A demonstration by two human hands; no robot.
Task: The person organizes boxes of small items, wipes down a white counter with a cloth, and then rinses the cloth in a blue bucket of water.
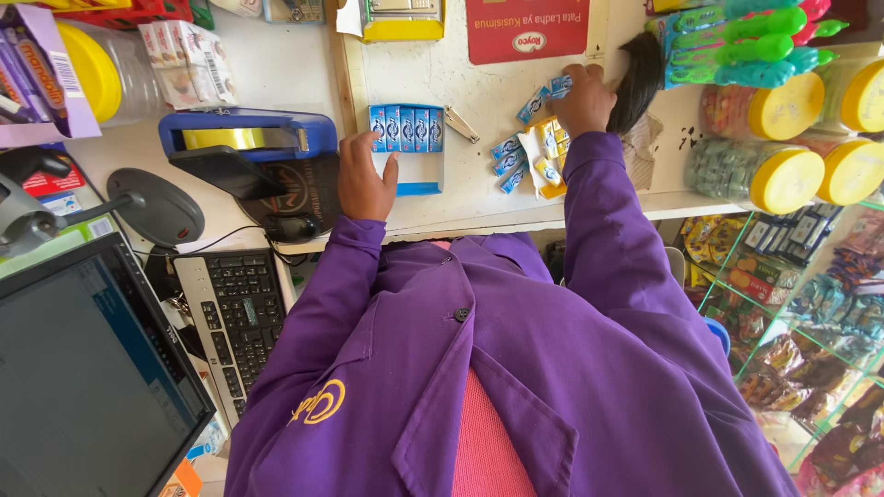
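My left hand [364, 179] rests on the white counter [479, 83], its fingers at the left edge of a small white-and-blue display box [412, 156] with a row of blue packets standing in it. My right hand [582, 99] reaches further out and closes on a few small blue packets [552, 90]. Below that hand lies a loose heap of blue and yellow packets [529, 156]. Both arms wear purple sleeves.
A blue tape dispenser [244, 138] sits left of the box, with a keyboard [235, 313] and monitor [87, 368] below. Clear jars with yellow lids [783, 175] stand at right, toothbrush packs [737, 41] above, a snack shelf [801, 304] lower right.
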